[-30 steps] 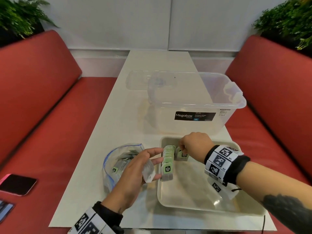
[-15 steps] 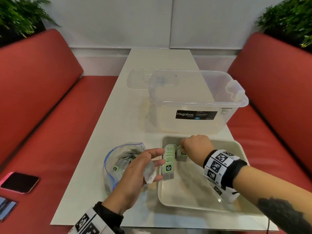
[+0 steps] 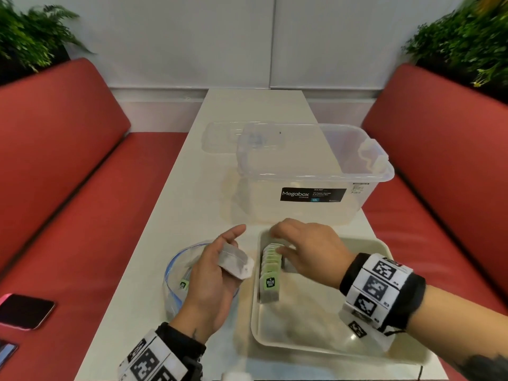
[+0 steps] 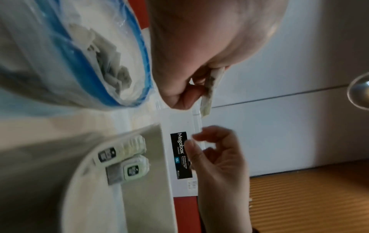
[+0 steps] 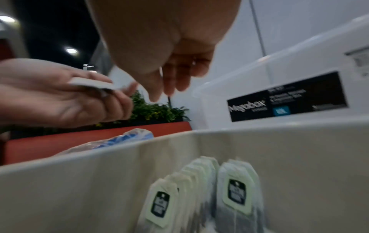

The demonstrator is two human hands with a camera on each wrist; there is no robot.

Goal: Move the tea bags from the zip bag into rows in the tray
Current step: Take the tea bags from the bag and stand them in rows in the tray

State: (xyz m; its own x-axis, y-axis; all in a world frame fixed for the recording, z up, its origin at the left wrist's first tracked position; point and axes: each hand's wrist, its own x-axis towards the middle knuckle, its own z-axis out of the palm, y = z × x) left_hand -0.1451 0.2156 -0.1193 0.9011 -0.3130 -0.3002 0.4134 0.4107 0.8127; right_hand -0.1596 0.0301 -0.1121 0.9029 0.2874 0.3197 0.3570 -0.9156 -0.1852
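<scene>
Here the left hand [image 3: 211, 273] grips a small stack of tea bags [image 3: 235, 262] above the zip bag [image 3: 176, 276], just beside the tray [image 3: 324, 350]; the right hand [image 3: 305, 248], fingers loosely curled and empty, hovers over the far end of the rows. Best to pass bags singly, tag up, each overlapping the last. First row [image 3: 270, 270] runs along the tray's left wall, near to far; a second, short row [image 5: 237, 198] sits beside it.

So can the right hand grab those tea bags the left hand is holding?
Probably yes. The right hand hangs over the tray with its fingers holding nothing, and the tea bags in the left hand sit just across the tray's rim, with nothing between them.
</scene>
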